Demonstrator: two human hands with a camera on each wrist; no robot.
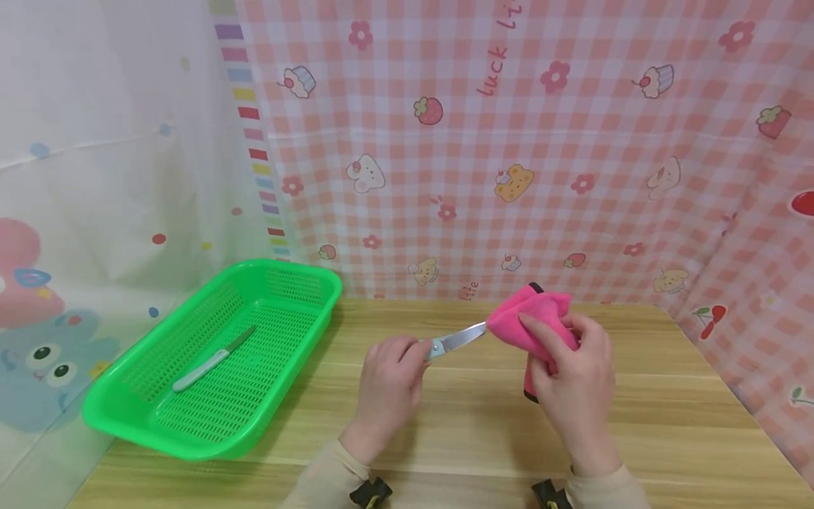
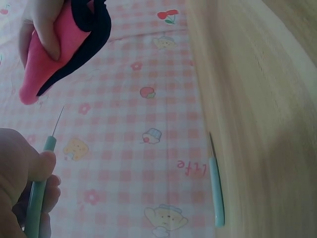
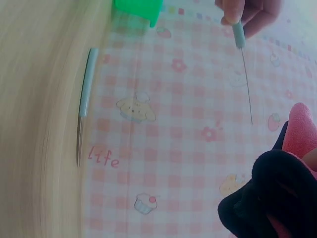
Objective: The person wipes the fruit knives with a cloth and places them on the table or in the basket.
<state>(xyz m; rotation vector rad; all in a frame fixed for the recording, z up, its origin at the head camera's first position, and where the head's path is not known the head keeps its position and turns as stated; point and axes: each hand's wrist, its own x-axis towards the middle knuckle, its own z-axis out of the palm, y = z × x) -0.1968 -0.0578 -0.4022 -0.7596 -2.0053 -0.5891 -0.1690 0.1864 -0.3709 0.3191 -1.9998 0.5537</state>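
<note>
My left hand point(image 1: 391, 378) grips the pale blue handle of a small knife point(image 1: 463, 337), its blade pointing right. A bunched pink cleaning cloth point(image 1: 531, 325) with black edging is held in my right hand point(image 1: 577, 382), thumb on top. The blade tip overlaps the cloth's left corner in the head view. In the left wrist view a gap shows between the knife tip point(image 2: 59, 116) and the cloth point(image 2: 54, 59), whose other face looks dark. Both wrist views also show a pale-handled knife point(image 3: 86, 94) along the table's back edge.
On the left of the wooden table point(image 1: 458, 438) stands a green perforated basket point(image 1: 270, 403). Another small knife point(image 1: 213, 360) with a pale handle lies inside it. A pink checked curtain point(image 1: 572, 127) hangs behind the table, and a white patterned sheet point(image 1: 127, 184) hangs at the left.
</note>
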